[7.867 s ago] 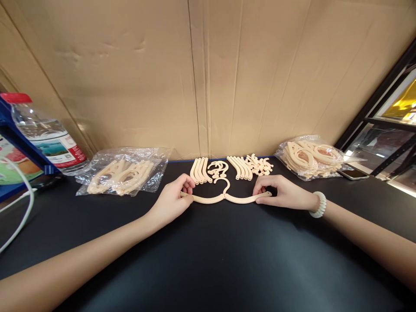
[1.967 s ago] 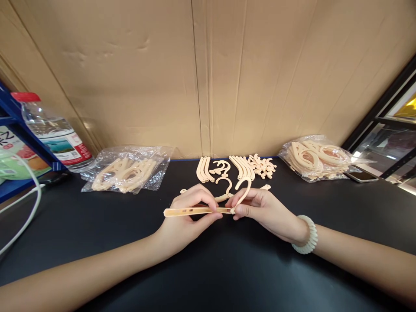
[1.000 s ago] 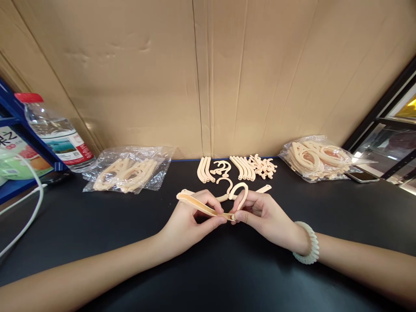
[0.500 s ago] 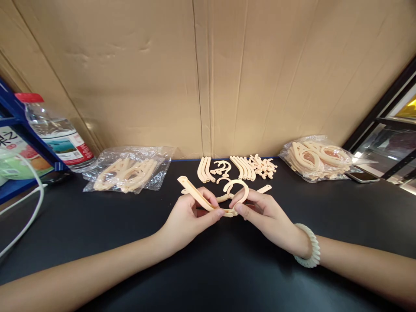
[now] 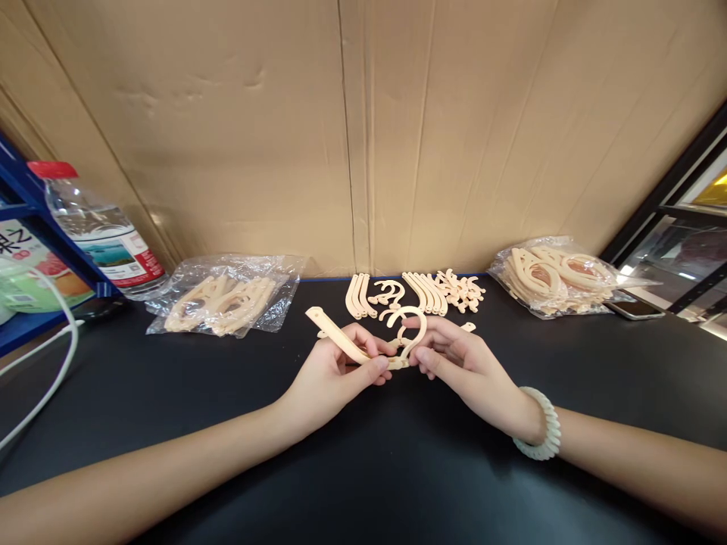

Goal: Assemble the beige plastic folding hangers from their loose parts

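Observation:
My left hand [image 5: 335, 372] pinches a cream plastic hanger arm [image 5: 339, 337] close to its inner end; the outer end tilts up to the left. At that inner end sits a curved hanger hook [image 5: 422, 325], standing up at the joint [image 5: 400, 362]. The fingers of my right hand [image 5: 460, 359] are closed around the hook's lower right side, thumb in front; its contact with the joint is partly hidden. Behind my hands lies another hanger piece, mostly covered, with one tip [image 5: 468, 327] showing at the right.
Loose hanger arms [image 5: 357, 295], more arms [image 5: 423, 294], hooks [image 5: 391, 290] and small connectors [image 5: 461, 291] lie at the back. Bagged hanger parts [image 5: 221, 303] are at left, another bag [image 5: 553, 276] at right beside a phone [image 5: 634, 306]. A bottle [image 5: 107, 235] and white cable [image 5: 71, 356] stand left.
The hook has shifted slightly left and tilted at the joint. My right fingers have moved their hold on it, while my left hand keeps the arm nearly in place.

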Demonstrator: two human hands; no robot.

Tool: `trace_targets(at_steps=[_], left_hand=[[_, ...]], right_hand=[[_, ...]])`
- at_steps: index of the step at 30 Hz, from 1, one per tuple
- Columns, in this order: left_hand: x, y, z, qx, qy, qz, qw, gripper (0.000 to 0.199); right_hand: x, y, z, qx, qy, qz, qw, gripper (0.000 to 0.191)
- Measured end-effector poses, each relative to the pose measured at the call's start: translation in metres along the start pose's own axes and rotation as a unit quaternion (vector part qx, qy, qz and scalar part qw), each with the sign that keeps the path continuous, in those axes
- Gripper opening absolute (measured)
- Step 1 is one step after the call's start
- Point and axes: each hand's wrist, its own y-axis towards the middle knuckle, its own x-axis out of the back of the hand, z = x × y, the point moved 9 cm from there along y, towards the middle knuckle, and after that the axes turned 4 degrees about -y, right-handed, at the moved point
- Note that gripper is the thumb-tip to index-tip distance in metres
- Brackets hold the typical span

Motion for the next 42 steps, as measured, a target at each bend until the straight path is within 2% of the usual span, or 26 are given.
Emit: trace_targets(at_steps=[6,10,13,16,18,21,26,30,37,42], left_hand=[[0.001,0.001,0.002,0.019,-0.024,-0.003,1.0,0.026],[0.0,0.001,0.0,0.02,-0.039,0.0,0.999,0.024],[0.0,0.001,0.0,0.026,-0.049,0.001,0.998,0.024],[-0.001,0.002,0.0,0.024,-0.051,0.011,0.998,0.024],[-0.001,0.002,0.0,0.022,-0.052,0.018,0.998,0.023],[-0.002,0.002,0.001,0.021,-0.054,0.028,0.998,0.021],[-0.005,-0.001,0.0,0.018,-0.049,0.053,0.997,0.018],[-0.007,-0.001,-0.004,0.003,-0.035,0.067,0.997,0.019],[-0.006,0.0,-0.004,0.004,-0.018,0.069,0.997,0.02],[-0.011,-0.002,-0.008,-0.016,-0.053,0.092,0.994,0.023]], right_hand=[[0.011,0.005,0.006,0.045,-0.006,-0.022,0.999,0.038],[0.035,0.014,0.013,0.084,-0.125,-0.071,0.986,0.023],[0.052,0.021,0.022,0.161,-0.291,-0.083,0.94,0.023],[0.048,0.026,0.021,0.223,-0.427,-0.01,0.876,0.023],[0.043,0.028,0.015,0.239,-0.477,0.036,0.845,0.024],[0.037,0.033,0.006,0.245,-0.512,0.065,0.821,0.027],[0.036,0.043,-0.01,0.224,-0.549,0.06,0.803,0.039],[0.037,0.049,-0.017,0.213,-0.562,0.07,0.796,0.035],[0.035,0.053,-0.012,0.227,-0.532,0.08,0.812,0.023],[0.042,0.052,-0.003,0.231,-0.487,0.03,0.842,0.022]])
